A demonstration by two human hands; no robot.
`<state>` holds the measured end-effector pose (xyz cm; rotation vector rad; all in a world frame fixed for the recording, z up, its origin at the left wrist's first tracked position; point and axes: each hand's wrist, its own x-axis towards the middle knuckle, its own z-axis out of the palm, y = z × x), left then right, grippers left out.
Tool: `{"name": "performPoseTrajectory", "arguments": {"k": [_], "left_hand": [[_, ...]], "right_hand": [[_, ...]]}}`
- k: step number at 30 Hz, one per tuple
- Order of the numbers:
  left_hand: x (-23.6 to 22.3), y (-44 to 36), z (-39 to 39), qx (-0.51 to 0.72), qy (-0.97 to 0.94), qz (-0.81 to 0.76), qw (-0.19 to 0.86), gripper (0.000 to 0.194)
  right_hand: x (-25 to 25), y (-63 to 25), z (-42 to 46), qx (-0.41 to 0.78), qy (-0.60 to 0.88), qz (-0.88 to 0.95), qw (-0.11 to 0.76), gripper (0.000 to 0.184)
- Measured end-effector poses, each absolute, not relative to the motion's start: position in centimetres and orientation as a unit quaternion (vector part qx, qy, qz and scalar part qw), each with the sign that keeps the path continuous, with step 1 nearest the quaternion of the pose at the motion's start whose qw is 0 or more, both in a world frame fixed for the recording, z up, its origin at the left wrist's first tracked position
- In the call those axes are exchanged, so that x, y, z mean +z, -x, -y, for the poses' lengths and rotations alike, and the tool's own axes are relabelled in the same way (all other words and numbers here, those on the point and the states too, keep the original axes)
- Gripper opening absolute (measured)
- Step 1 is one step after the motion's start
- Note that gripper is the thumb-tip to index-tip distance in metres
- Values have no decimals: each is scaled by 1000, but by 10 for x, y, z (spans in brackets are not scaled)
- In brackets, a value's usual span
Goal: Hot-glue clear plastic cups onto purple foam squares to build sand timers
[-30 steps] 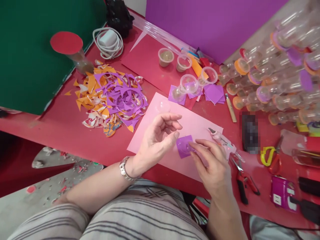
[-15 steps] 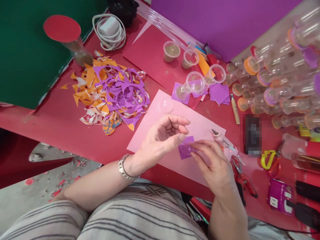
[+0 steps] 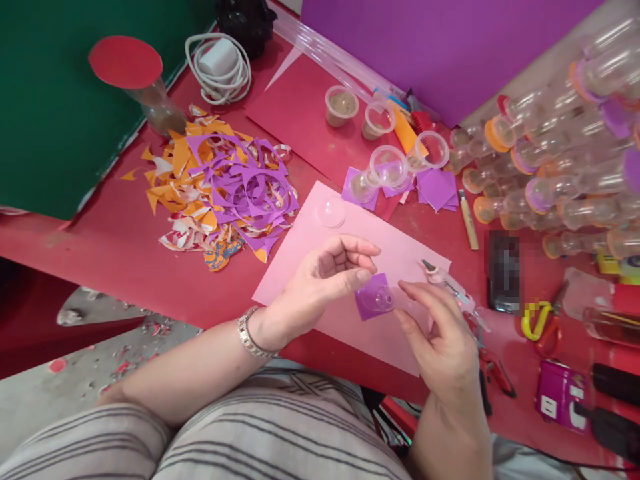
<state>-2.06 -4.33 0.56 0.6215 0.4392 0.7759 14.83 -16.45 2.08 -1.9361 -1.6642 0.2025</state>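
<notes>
A small purple paper square (image 3: 369, 308) is above the pink sheet (image 3: 300, 263). Over the square is a clear plastic piece (image 3: 382, 299) with a rounded end and a narrow part. My right hand (image 3: 440, 333) has its thumb and fingertips on either side of the near end of this piece; the see-through edge is hard to make out. My left hand (image 3: 325, 277), with a metal watch on the wrist, hovers left of the square, fingers loosely curled, thumb apart, nothing visible in it. A clear domed plastic piece (image 3: 331, 211) lies at the sheet's far corner.
Purple and orange paper scraps (image 3: 235, 180) are heaped at left. Clear cups (image 3: 343, 107) stand at the back. Purple squares (image 3: 437, 188) lie near stacked clear plastic shapes (image 3: 560, 153). At right are a craft knife (image 3: 440, 275), a wooden-handled tool (image 3: 469, 220) and scissors (image 3: 543, 323).
My right hand has shifted slightly right, and its thumb and fingers have spread a little, showing more of the clear piece. My left hand has hardly moved.
</notes>
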Motion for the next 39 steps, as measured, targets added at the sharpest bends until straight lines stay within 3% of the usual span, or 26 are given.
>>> {"name": "performPoseTrajectory", "arguments": {"k": [12,21,27,39], "left_hand": [[7,20,43,377,-290,-225,850,20],[9,19,42,400,-282,-240,839,21],[9,19,43,401,-263,-236,845,22],[10,19,42,396,-254,-245,848,22]], "right_hand": [[14,-149,162,89,700,671,226,21],[6,-132,156,43,732,625,269,20],[10,-135,157,49,730,623,278,32],[18,-149,151,91,677,689,244,20]]}}
